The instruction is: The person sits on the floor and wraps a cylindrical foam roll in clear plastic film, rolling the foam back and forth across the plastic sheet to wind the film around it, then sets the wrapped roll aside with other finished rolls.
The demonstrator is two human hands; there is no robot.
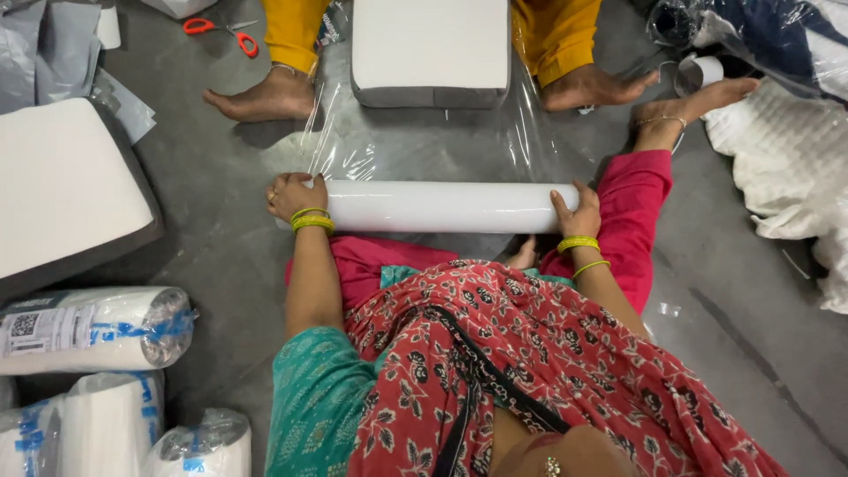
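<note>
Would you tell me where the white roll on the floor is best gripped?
Probably at its two ends, from above: the white roll is a long cylinder lying flat across the floor, and the left hand and right hand already rest there.

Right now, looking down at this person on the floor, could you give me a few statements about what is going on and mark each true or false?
1. Both hands grip one white roll. True: left hand at one end, right hand at the other.
2. The scissors have blue handles. False: orange-red.
3. Clear plastic film runs from the roll under a white foam block. True.
4. The wrapped rolls lie by the right hand. False: they lie on the left side.
5. Another person's bare feet flank the block. True.
</note>
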